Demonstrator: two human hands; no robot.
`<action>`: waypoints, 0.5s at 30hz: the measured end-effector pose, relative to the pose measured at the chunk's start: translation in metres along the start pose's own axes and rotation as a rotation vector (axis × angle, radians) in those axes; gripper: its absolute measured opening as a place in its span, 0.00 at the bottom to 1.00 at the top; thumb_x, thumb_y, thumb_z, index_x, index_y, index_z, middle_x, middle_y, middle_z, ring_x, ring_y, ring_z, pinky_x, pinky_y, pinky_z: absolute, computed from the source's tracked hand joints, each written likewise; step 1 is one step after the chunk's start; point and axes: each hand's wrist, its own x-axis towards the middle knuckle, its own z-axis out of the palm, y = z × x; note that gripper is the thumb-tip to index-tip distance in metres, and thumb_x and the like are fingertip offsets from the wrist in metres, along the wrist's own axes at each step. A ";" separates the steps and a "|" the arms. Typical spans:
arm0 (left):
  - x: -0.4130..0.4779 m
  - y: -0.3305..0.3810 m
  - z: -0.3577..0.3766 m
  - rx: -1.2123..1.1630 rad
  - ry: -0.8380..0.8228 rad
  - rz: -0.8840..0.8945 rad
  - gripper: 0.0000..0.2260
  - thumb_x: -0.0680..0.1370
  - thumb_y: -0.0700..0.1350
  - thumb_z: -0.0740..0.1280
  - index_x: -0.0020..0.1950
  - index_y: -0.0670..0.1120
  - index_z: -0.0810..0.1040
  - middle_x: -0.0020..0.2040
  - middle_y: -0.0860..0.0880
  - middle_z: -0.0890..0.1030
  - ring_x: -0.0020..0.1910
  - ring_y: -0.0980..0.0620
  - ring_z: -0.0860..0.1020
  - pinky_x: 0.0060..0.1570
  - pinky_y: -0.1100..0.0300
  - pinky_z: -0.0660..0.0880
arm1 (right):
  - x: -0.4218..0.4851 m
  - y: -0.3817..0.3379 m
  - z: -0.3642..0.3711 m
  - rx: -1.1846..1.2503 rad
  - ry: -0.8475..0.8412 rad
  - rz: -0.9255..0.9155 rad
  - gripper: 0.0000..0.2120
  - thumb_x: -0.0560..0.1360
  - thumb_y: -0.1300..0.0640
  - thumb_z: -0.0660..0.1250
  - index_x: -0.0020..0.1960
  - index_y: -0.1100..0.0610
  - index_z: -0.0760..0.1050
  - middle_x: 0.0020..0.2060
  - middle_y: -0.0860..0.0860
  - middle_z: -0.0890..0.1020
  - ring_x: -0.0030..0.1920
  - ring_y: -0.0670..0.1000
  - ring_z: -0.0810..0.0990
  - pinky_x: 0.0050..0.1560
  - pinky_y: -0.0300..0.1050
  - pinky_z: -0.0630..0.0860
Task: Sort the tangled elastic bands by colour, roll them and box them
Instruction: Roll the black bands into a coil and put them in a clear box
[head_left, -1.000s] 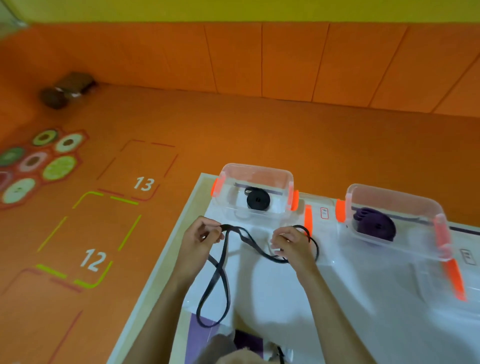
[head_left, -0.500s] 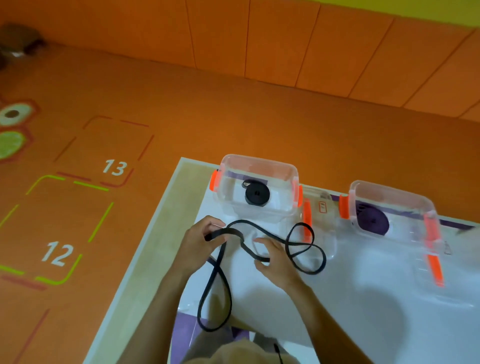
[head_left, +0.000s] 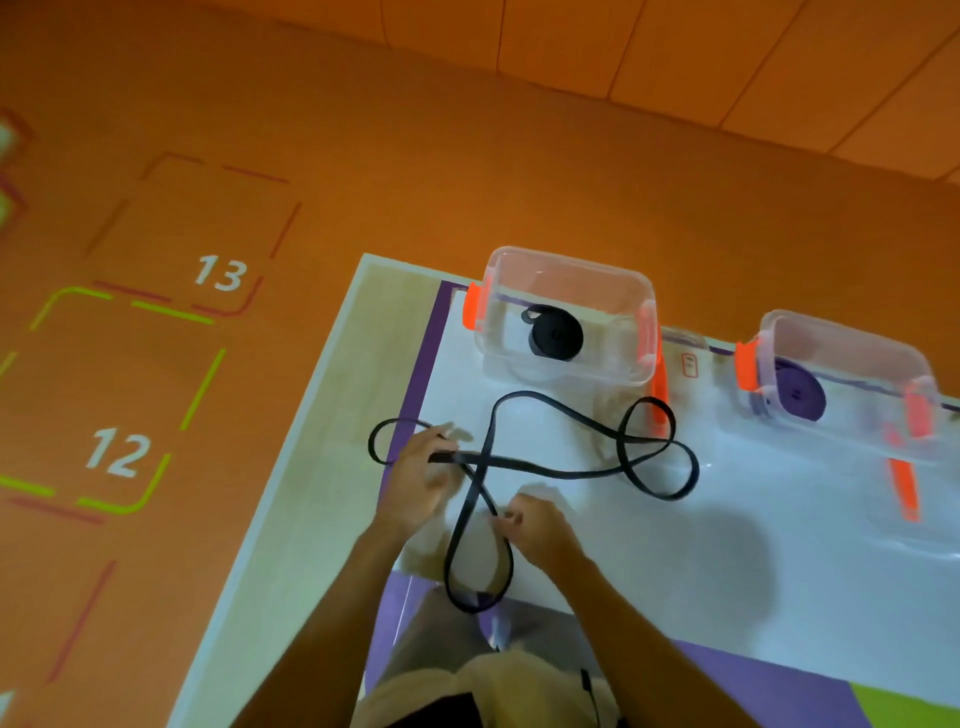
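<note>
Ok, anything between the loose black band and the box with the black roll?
Nothing visible. The black band, held by the left hand and right hand, lies just before the box, whose top looks open.

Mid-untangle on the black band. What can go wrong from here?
1. The black elastic band crosses itself between the left hand and right hand; pulling apart could tighten the twist.
2. Its far loop lies at the orange latch beside the clear box; dragging might snag it.
</note>
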 end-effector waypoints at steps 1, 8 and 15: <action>-0.004 -0.006 0.002 -0.010 -0.019 0.004 0.17 0.75 0.23 0.70 0.62 0.34 0.82 0.70 0.41 0.80 0.71 0.46 0.76 0.75 0.55 0.69 | -0.002 -0.004 0.011 0.022 0.005 0.027 0.15 0.80 0.40 0.68 0.47 0.52 0.77 0.39 0.47 0.79 0.40 0.47 0.78 0.49 0.46 0.79; -0.032 -0.022 0.017 -0.034 -0.242 -0.158 0.09 0.87 0.38 0.63 0.61 0.41 0.83 0.58 0.50 0.81 0.57 0.51 0.78 0.52 0.79 0.71 | 0.000 -0.040 0.059 -0.110 0.158 0.142 0.22 0.82 0.39 0.66 0.65 0.54 0.75 0.59 0.52 0.82 0.58 0.53 0.83 0.63 0.48 0.79; -0.035 -0.025 0.028 -0.155 -0.297 -0.314 0.11 0.86 0.39 0.66 0.68 0.44 0.77 0.67 0.47 0.81 0.65 0.49 0.79 0.64 0.65 0.73 | 0.010 -0.015 0.025 0.147 -0.020 0.090 0.07 0.78 0.60 0.72 0.47 0.65 0.84 0.43 0.60 0.85 0.46 0.60 0.87 0.51 0.53 0.86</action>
